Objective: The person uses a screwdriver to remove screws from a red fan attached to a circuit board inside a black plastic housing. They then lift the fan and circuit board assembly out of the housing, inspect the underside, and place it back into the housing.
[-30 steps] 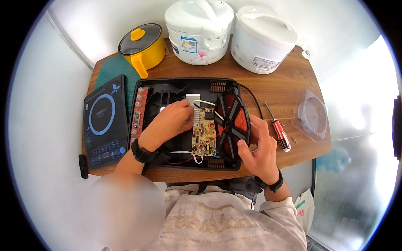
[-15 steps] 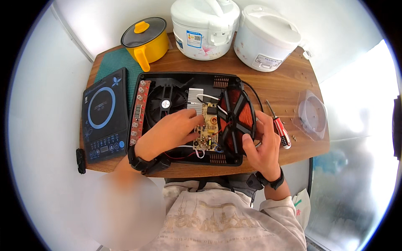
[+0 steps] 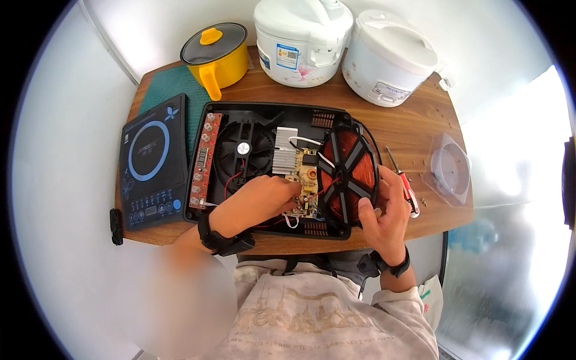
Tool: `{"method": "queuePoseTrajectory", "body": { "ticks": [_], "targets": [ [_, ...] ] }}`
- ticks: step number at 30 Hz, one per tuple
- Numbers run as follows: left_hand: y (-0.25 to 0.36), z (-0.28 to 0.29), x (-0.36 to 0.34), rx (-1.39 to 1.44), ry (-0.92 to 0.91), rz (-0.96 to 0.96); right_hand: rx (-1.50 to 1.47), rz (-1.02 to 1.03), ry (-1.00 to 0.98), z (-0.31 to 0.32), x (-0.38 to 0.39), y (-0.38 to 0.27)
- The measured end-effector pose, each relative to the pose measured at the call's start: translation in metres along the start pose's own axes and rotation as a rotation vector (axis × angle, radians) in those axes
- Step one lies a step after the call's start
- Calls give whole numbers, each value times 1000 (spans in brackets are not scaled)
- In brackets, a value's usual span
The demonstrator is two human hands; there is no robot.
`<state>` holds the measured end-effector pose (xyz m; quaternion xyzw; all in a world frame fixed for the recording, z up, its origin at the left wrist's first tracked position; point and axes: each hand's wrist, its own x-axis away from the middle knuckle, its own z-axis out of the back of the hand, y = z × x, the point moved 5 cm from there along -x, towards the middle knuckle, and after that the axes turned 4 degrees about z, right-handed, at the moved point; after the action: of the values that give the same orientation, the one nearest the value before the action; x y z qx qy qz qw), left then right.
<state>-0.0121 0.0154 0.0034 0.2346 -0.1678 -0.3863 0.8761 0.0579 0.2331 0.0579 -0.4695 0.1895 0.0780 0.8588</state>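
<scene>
The opened black base of an induction cooker (image 3: 207,114) lies in front of me, its inner parts bare. My left hand (image 3: 261,199) reaches over it with fingers bent together at the circuit board (image 3: 309,174); what they pinch, if anything, is hidden. My right hand (image 3: 387,219) grips the outer edge of the copper coil (image 3: 347,174), which sits tilted at the base's right side. Beside the board are a finned heat sink (image 3: 284,150) and a black fan (image 3: 243,148). A red display board (image 3: 204,157) lines the left wall.
The cooker's black top panel (image 3: 150,156) leans at left on a green mat (image 3: 165,84). A yellow pot (image 3: 225,66) and two white rice cookers (image 3: 303,45) stand behind. At right are a screwdriver (image 3: 405,183), loose screws (image 3: 423,203) and a clear plastic tray (image 3: 449,165).
My left hand has moved slightly toward me over the circuit board, uncovering more of the fan and heat sink. My right hand stays on the coil. The whole view has shifted a little.
</scene>
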Motion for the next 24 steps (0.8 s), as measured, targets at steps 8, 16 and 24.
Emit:
{"method": "queuePoseTrajectory", "body": {
  "ticks": [8,16,24],
  "targets": [
    [0,-6,-4,-91,-12,35,-28,-12,66,1,4,7],
    [-3,-7,-6,-74,-5,-3,-31,-14,45,2,6,8],
    [-1,-6,-4,-37,11,16,-75,-3,22,1,7,11]
  ]
}}
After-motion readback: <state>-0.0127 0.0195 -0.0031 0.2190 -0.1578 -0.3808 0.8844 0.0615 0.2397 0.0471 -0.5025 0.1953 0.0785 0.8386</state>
